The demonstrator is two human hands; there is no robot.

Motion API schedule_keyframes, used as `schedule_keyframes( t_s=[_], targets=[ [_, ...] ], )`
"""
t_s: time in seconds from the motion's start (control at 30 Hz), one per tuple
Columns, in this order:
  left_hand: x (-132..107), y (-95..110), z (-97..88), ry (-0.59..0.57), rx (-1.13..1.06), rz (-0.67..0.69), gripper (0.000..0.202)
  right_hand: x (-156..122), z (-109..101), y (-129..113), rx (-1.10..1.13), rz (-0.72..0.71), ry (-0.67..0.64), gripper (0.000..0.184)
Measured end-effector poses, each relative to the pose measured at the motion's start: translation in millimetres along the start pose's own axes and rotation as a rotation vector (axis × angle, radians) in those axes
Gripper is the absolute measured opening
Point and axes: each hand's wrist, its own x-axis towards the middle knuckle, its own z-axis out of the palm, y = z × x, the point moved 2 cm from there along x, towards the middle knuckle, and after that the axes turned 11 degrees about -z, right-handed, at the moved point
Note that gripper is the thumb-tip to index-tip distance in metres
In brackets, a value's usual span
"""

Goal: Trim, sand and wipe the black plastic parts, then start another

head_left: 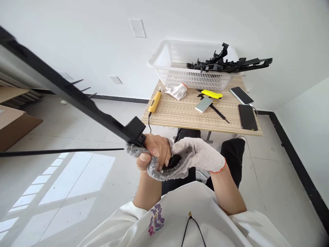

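A long black plastic strip [82,102] with clips and notches runs from the upper left down to my hands, above the floor. My bare left hand [158,151] is closed round its near end, with part of a grey fluffy cloth [167,175] under the fingers. In a white knit glove with an orange cuff, my right hand [199,153] grips the same cloth, which is folded about a black end piece [173,161]. The cloth and glove hide how that end is shaped. A second thin black length [64,151] extends left from the cloth.
Beyond my hands stands a wooden table [177,116]. On it are a white basket [190,77] of black plastic parts [216,63], a yellow corded tool [154,102], a glove [177,91], a yellow brush [212,94] and several phones [247,117]. A cardboard box [17,127] is at left.
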Motion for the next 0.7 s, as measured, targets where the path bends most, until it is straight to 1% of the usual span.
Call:
schedule_keyframes(
  t_s=[0.07, 0.13, 0.17, 0.27, 0.3, 0.37, 0.43, 0.47, 0.5, 0.6, 0.63, 0.7],
  targets=[
    [-1.5, 0.7, 1.9, 0.059, 0.024, 0.002, 0.036, 0.1, 0.4, -1.4, -0.011, -0.020, 0.044, 0.030],
    [-2.4, 0.1, 3.8, 0.070, 0.047, -0.005, 0.034, -0.1, -0.6, -2.4, -0.024, -0.029, 0.068, 0.018],
    [-2.5, -0.2, 4.8, 0.041, 0.051, -0.010, 0.033, -0.3, -1.2, -2.7, -0.030, -0.030, 0.053, 0.017],
    [-2.1, -0.3, 6.2, -0.079, 0.026, -0.010, 0.034, -1.4, -1.5, -1.8, -0.015, 0.019, -0.045, 0.029],
    [-1.8, 0.1, 6.2, -0.099, 0.009, -0.001, 0.035, -1.8, -1.1, -1.1, -0.005, 0.034, -0.050, 0.031],
    [-1.0, 0.2, 5.1, -0.071, -0.017, 0.006, 0.035, -2.0, -0.4, 0.1, -0.002, 0.021, 0.016, 0.028],
    [-0.4, -0.6, 3.5, 0.000, -0.011, -0.009, 0.037, -2.3, -0.5, 1.0, -0.028, -0.018, 0.103, 0.019],
    [0.0, -1.2, 2.7, 0.019, -0.001, -0.020, 0.037, -2.5, -0.7, 1.4, -0.039, -0.027, 0.115, 0.017],
    [0.3, -1.6, 2.3, 0.009, 0.004, -0.022, 0.037, -2.8, -1.0, 1.6, -0.044, -0.022, 0.099, 0.016],
    [1.2, -1.8, 1.1, -0.129, -0.043, 0.019, 0.028, -4.0, -1.4, 0.9, -0.037, 0.030, -0.003, 0.028],
    [1.5, -1.8, 0.2, -0.159, -0.064, 0.033, 0.026, -4.3, -1.4, 0.1, -0.044, 0.033, -0.006, 0.030],
    [1.8, -2.3, -2.0, -0.157, -0.077, 0.031, 0.027, -4.7, -1.6, -1.6, -0.078, 0.014, 0.054, 0.025]
  ],
)
